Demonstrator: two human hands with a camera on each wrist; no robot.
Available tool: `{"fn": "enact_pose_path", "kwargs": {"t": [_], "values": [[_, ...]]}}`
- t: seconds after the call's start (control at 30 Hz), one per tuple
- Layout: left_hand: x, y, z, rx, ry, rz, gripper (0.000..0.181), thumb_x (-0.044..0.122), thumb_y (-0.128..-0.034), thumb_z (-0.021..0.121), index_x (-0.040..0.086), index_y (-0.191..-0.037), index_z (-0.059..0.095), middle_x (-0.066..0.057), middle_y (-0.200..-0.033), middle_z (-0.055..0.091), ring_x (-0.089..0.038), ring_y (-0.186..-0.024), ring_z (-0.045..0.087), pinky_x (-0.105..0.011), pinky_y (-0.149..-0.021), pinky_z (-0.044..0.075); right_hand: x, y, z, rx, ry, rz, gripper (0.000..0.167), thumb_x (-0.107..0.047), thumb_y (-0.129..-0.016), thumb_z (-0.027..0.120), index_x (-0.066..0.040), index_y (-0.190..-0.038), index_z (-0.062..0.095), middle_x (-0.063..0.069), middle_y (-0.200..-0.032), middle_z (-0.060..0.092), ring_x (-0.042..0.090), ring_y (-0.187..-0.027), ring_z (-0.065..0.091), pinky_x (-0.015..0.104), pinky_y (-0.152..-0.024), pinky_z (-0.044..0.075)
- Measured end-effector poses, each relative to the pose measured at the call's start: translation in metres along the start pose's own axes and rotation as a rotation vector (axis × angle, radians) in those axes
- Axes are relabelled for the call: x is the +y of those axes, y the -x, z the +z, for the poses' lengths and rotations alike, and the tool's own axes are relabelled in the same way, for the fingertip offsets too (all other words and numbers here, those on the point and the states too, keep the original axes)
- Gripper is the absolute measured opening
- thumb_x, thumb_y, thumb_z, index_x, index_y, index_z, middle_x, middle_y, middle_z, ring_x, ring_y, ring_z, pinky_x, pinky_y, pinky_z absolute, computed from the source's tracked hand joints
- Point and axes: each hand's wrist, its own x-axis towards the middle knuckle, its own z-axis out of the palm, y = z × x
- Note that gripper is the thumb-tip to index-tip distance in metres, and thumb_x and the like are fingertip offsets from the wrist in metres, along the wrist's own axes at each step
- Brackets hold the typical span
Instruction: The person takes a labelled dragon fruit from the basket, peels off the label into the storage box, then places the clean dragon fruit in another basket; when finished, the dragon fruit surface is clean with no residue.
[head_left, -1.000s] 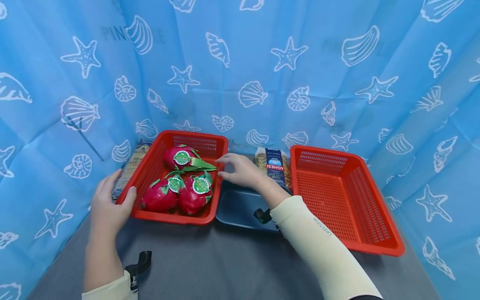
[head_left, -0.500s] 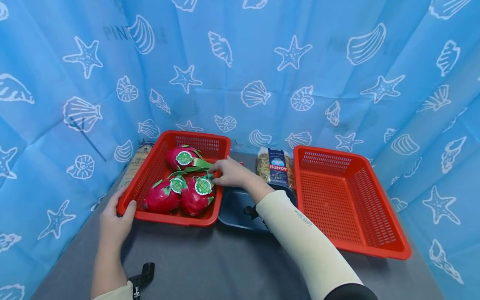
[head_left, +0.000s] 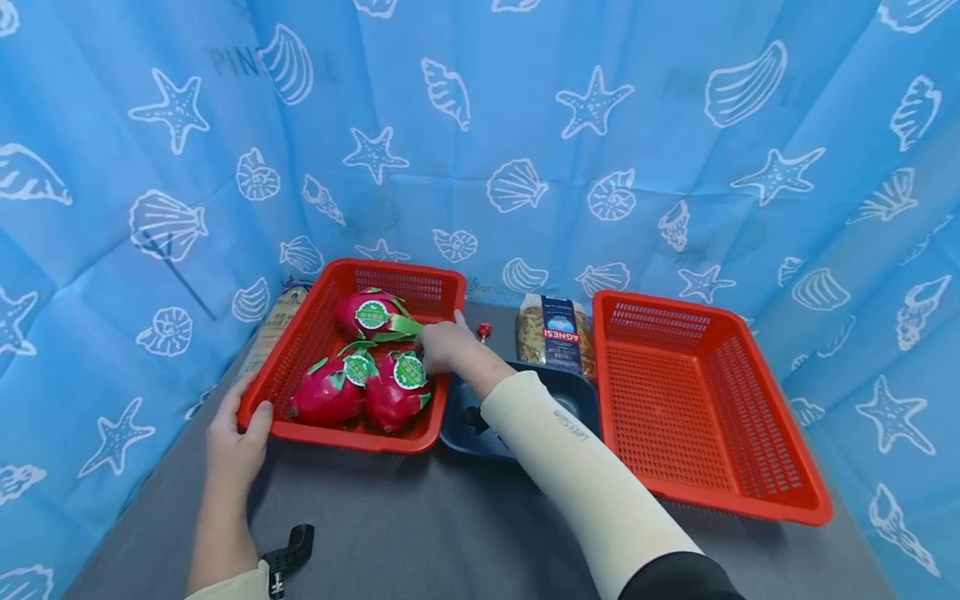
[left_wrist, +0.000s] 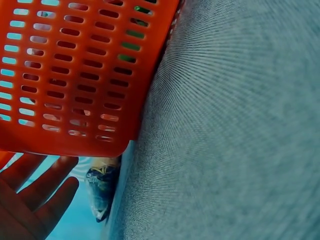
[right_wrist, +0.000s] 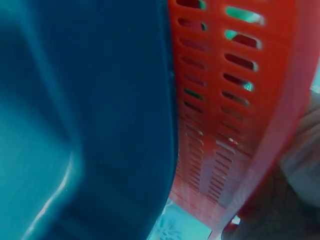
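Three pink dragon fruits, one of them the front right dragon fruit (head_left: pixel 390 404), lie with green leaves and round stickers in the left red basket (head_left: pixel 341 436). At that basket's front left corner, my left hand (head_left: pixel 238 437) grips the rim, thumb at the front and fingers along the outer side. The left wrist view shows fingers (left_wrist: pixel 50 185) by the slotted wall. My right hand (head_left: pixel 447 346) reaches over the right rim beside the leaves of the back and front right fruits. Its fingertips are hidden, so I cannot tell whether they hold fruit or basket.
A dark blue tray (head_left: pixel 581 385) stands under my right forearm, against the left basket. Behind it are a pasta bag (head_left: pixel 557 333) and a small red-wrapped lollipop (head_left: pixel 484 331). A second red basket (head_left: pixel 660 400) stands at the right. A long packet (head_left: pixel 279 321) lies beyond the left basket.
My right hand has moved left and down from the basket's right rim to the fruit, its fingers passing out of sight. My left hand has settled lower at the corner. The lollipop has come into view.
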Motion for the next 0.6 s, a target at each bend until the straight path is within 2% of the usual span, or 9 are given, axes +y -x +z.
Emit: {"fn": "enact_pose_path", "kwargs": {"t": [0.13, 0.3, 0.47, 0.6], "values": [[-0.001, -0.002, 0.0, 0.003, 0.013, 0.005, 0.057, 0.021, -0.1042, 0.053, 0.017, -0.159, 0.038, -0.014, -0.153, 0.044, -0.033, -0.127, 0.046, -0.004, -0.074, 0.041, -0.002, -0.001, 0.001, 0.005, 0.059, 0.005, 0.036, -0.017, -0.085, 0.079, -0.02, -0.121, 0.078, -0.007, -0.092, 0.072, 0.014, -0.1, 0.061, 0.053, -0.123, 0.004], [-0.001, -0.003, 0.0, -0.01, 0.025, -0.011, 0.058, 0.022, -0.1042, 0.054, 0.019, -0.16, 0.037, -0.012, -0.155, 0.042, -0.034, -0.13, 0.044, -0.005, -0.074, 0.041, 0.003, -0.002, 0.0, 0.003, 0.071, -0.037, 0.042, -0.019, -0.083, 0.083, -0.022, -0.124, 0.076, -0.008, -0.094, 0.073, 0.013, -0.1, 0.061, 0.054, -0.123, 0.005], [-0.001, -0.002, 0.0, -0.011, 0.027, -0.024, 0.06, 0.022, -0.1035, 0.056, 0.02, -0.16, 0.036, -0.012, -0.156, 0.042, -0.034, -0.132, 0.043, -0.005, -0.074, 0.041, 0.01, -0.007, 0.0, 0.001, 0.087, -0.099, 0.046, -0.023, -0.081, 0.085, -0.027, -0.126, 0.076, -0.013, -0.097, 0.073, 0.01, -0.105, 0.061, 0.059, -0.122, -0.001], [-0.002, -0.001, 0.001, -0.01, 0.035, -0.024, 0.061, 0.022, -0.1031, 0.057, 0.02, -0.16, 0.035, -0.012, -0.156, 0.042, -0.034, -0.132, 0.043, -0.005, -0.074, 0.042, 0.013, -0.006, -0.004, 0.0, 0.056, -0.138, 0.044, -0.025, -0.083, 0.085, -0.026, -0.126, 0.076, -0.015, -0.091, 0.072, 0.009, -0.105, 0.063, 0.056, -0.122, -0.004]]}}
